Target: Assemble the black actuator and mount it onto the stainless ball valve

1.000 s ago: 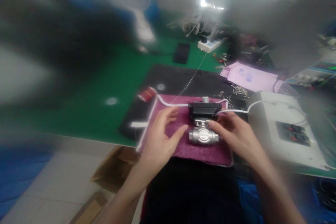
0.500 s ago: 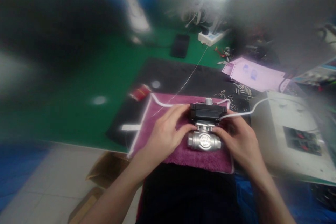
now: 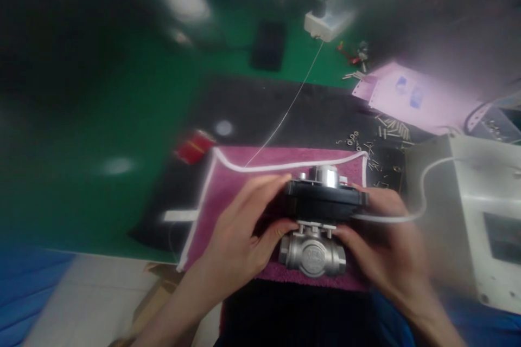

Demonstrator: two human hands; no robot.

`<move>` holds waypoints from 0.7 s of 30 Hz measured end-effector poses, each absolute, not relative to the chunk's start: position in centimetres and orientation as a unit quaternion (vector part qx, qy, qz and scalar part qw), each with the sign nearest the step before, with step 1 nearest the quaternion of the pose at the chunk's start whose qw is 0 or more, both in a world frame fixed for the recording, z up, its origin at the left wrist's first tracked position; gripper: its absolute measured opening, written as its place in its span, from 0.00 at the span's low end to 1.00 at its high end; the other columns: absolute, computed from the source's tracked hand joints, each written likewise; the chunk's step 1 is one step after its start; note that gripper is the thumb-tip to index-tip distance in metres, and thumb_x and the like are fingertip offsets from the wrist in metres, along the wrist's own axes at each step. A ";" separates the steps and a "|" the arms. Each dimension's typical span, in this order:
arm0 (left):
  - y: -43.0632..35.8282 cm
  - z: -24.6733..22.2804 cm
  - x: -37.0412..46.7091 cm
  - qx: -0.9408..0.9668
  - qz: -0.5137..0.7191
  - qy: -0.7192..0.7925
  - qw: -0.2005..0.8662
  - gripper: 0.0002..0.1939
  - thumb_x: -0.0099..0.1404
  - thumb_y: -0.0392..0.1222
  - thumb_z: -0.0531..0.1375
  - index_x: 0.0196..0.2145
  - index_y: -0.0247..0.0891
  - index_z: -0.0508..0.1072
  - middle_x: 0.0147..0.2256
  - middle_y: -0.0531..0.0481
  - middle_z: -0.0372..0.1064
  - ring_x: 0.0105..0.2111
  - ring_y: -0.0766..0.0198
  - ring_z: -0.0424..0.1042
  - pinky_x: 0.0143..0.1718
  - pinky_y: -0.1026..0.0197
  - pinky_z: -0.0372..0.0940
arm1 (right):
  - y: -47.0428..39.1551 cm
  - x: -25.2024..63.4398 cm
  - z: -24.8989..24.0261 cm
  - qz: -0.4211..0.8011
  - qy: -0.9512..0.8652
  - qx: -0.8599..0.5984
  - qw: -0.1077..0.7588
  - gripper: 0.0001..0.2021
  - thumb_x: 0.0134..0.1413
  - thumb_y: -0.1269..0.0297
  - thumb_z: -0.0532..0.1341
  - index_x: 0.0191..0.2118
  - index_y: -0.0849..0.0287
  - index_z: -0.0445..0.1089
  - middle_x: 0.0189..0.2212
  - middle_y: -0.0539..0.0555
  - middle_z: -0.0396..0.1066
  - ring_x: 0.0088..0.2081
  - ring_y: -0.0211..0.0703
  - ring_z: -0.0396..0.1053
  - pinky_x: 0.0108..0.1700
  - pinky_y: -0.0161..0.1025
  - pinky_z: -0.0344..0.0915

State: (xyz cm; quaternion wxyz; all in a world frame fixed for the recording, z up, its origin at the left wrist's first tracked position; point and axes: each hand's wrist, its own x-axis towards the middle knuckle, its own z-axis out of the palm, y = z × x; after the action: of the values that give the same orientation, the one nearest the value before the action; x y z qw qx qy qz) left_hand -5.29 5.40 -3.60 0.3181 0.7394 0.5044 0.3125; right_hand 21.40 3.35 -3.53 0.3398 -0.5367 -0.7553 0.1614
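Observation:
Between my hands stands a motorized ball valve (image 3: 312, 254): a silvery metal valve body below, with a black actuator housing (image 3: 325, 200) mounted on top by a small bracket. My left hand (image 3: 248, 233) grips its left side, fingers against the black housing and thumb by the bracket. On the right side my right hand (image 3: 386, 238) holds it likewise, its fingers partly hidden behind the housing. From the housing's right a white cable (image 3: 411, 217) runs off over a pale box. Under the valve lies a purple towel (image 3: 228, 195) with white edging.
Screws, pins and nuts (image 3: 391, 130) lie scattered right of the towel, near pink papers (image 3: 407, 92). The pale box (image 3: 451, 190) stands at the right. A red packet (image 3: 195, 146) sits on the black mat (image 3: 244, 103). Farther back are a dark flat device (image 3: 268, 46) and a power strip (image 3: 325, 24).
The valve, held in both hands, appears larger and lower, its top tipped more toward view. The surrounding view has shifted as the head moved, and the cable's curve has changed.

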 end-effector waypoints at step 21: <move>3.3 -1.6 -5.0 0.633 0.366 0.495 0.470 0.46 0.61 0.47 0.74 0.70 0.53 0.59 0.68 0.44 0.61 0.66 0.43 0.65 0.68 0.42 0.64 | 3.3 21.3 -3.3 0.239 -0.694 -0.568 0.372 0.27 0.57 0.59 0.74 0.59 0.53 0.67 0.52 0.56 0.71 0.53 0.51 0.70 0.55 0.49 0.68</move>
State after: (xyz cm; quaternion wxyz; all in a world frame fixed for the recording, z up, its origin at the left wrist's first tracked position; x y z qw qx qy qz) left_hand -5.02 3.27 -1.58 0.4698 0.6328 0.4949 0.3660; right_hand 21.25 3.29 -3.27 0.3722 -0.5683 -0.6939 0.2390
